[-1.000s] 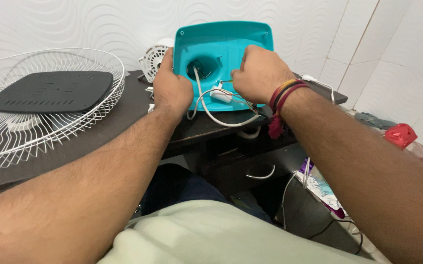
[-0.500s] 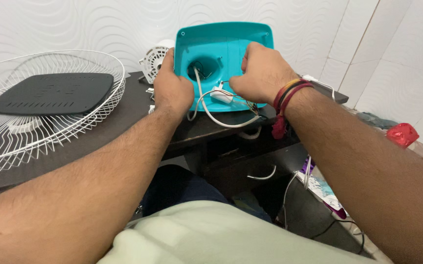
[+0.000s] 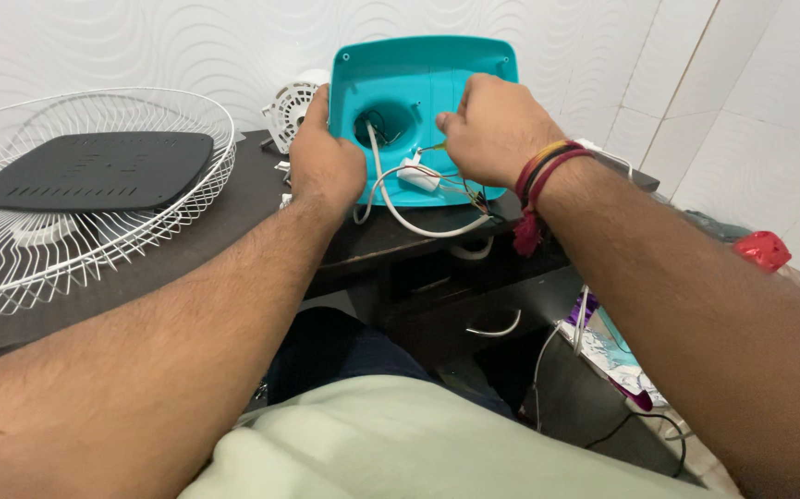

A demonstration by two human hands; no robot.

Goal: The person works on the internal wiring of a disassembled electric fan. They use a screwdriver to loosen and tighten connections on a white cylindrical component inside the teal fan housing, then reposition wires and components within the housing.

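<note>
Looking down from the head camera, the only view, a teal plastic fan base point(image 3: 427, 83) stands tilted up on its edge at the far side of a dark table point(image 3: 233, 217), its hollow underside facing the person. The left hand point(image 3: 324, 162) wraps around the base's left edge, fingers curled over the rim and thumb against the inside, holding it steady. The right hand point(image 3: 490, 129) sits against the inner face toward the right, fingers bunched closed on something small there; whether they pinch a wire end or a fastener I cannot tell, since the knuckles cover it.

As a judgement of progress: the base is already opened and off its stand, and its wiring is pulled out. A white cable point(image 3: 390, 199) runs out of the round hole in the middle and loops down over the table edge, with a small white connector block point(image 3: 415, 176) and thin coloured wires point(image 3: 455, 180) hanging loose beside it. These look unattached, so the wiring work appears unfinished.

Other parts lie apart: a white wire fan guard point(image 3: 76, 268) at left with a black flat panel point(image 3: 95, 171) resting in it, and a white motor housing point(image 3: 291, 111) behind the left hand. Nothing is reassembled.
</note>
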